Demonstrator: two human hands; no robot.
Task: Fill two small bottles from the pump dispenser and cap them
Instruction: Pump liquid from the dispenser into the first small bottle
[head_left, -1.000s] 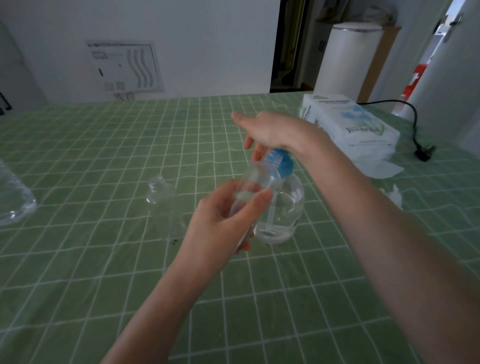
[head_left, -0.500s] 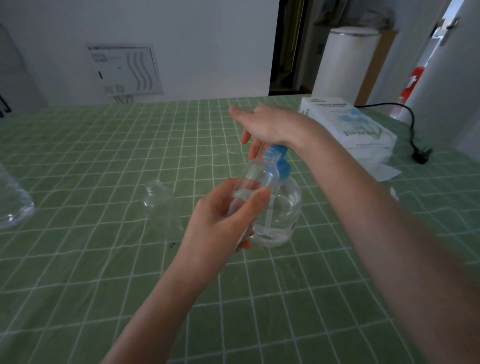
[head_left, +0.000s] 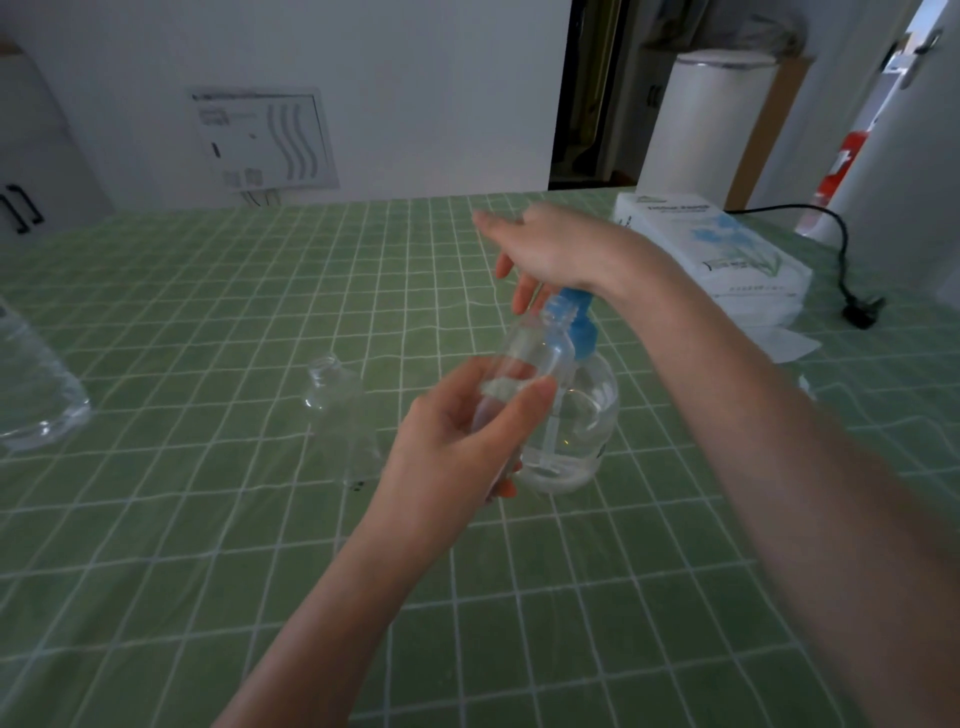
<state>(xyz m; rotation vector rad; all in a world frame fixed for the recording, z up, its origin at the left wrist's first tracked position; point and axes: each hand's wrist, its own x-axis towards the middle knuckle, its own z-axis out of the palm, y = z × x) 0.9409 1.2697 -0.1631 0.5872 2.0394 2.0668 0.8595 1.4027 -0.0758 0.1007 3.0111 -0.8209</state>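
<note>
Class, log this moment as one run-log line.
right hand: palm on blue-topped clear pump dispenser | left hand: holds small clear plastic bottle at pump | second small clear bottle: upright, uncapped

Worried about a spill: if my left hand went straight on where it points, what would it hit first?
Probably the pump dispenser, just behind the small bottle your left hand holds, though depth is unclear.

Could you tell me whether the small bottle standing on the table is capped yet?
Not capped: the bottle stands upright with a bare, open neck.
</note>
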